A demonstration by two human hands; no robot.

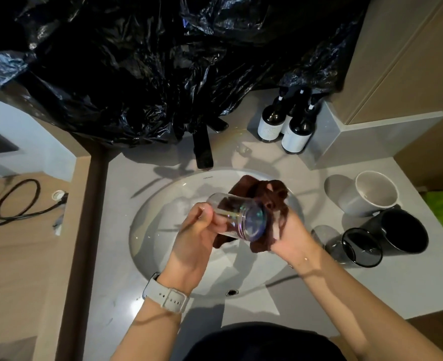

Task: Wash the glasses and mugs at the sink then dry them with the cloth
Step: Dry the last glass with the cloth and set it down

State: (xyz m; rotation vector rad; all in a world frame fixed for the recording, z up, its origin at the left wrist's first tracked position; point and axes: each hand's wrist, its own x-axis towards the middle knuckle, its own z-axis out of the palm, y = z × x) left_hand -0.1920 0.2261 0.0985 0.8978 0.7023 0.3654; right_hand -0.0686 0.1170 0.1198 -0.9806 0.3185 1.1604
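While L hand [202, 230] grips glass [238, 217], R hand [289, 230] holds cloth [270, 196].

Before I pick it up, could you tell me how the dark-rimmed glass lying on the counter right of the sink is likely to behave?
The dark-rimmed glass lies on its side, so a nudge would probably roll it. It looks thin and clear, so likely light and fragile. The black mug lying close beside it may block rolling that way, though they could clink.

You see black plastic sheet [142, 61] hanging above faucet [203, 149]; three dark pump bottles [288, 123] right of faucet; black cable [17, 201] far left of it.
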